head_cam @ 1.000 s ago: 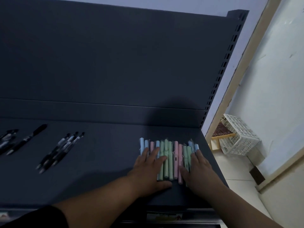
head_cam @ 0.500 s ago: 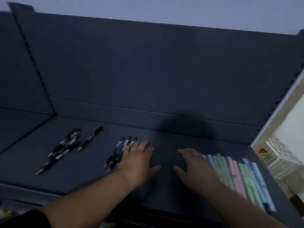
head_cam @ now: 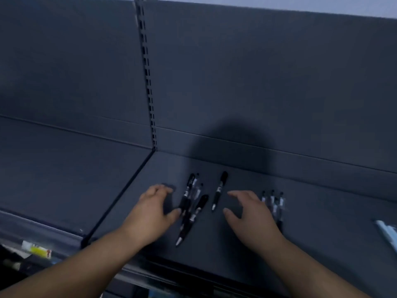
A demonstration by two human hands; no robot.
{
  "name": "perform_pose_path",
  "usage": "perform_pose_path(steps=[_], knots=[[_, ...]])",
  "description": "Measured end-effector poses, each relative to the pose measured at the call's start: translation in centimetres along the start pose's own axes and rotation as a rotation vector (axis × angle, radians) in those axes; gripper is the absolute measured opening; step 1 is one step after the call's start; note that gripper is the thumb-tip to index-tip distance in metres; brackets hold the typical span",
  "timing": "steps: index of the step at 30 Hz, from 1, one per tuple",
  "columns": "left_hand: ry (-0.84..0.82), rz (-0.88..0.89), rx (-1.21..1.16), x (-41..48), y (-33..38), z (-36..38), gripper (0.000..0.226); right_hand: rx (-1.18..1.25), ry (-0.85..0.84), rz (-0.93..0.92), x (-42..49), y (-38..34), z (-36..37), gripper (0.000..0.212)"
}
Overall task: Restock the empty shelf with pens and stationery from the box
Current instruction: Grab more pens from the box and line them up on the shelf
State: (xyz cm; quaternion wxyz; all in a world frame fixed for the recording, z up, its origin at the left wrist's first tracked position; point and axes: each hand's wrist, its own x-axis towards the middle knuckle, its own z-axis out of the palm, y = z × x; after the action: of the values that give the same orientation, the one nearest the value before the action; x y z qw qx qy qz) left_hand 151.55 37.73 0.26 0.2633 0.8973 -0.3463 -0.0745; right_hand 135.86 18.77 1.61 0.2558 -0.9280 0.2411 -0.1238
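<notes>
Head cam: black pens (head_cam: 191, 215) lie btwn L hand (head_cam: 150, 214) & R hand (head_cam: 251, 216).

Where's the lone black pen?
The lone pen lies on the dark shelf between the left hand and right hand, just right of the black pen cluster.

Dim light. A dark grey back panel (head_cam: 257, 82) fills the far side, split by a slotted upright (head_cam: 147, 72); a pale wall (head_cam: 300, 2) strip shows above it, far right.
</notes>
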Motion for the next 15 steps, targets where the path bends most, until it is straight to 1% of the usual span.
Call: perform_pose_path(steps=[3, 5, 8, 11, 15], knots=[[-0.109, 0.025, -0.108, 0.6, -1.2, 0.2, 0.07, -0.009, -0.013, 0.031, 1.1, -1.2, 1.5, 0.041], [-0.13, 0.038, -0.154, 0.9, -1.4, 0.5, 0.07, -0.029, -0.015, 0.036, 1.6, -1.8, 2.1, 0.036], [-0.13, 0.075, -0.193, 1.7, -1.4, 0.5, 0.055, -0.069, -0.037, -0.016, 2.4, -3.0, 2.8, 0.03], [-0.153, 0.139, -0.129, 2.3, -1.0, 0.7, 0.041, -0.1, -0.084, -0.065, 3.9, -4.3, 3.4, 0.029], [-0.079, 0.165, -0.029, 2.2, -0.6, 1.0, 0.035, -0.223, -0.148, 0.007, 6.2, -5.0, 3.5, 0.031]])
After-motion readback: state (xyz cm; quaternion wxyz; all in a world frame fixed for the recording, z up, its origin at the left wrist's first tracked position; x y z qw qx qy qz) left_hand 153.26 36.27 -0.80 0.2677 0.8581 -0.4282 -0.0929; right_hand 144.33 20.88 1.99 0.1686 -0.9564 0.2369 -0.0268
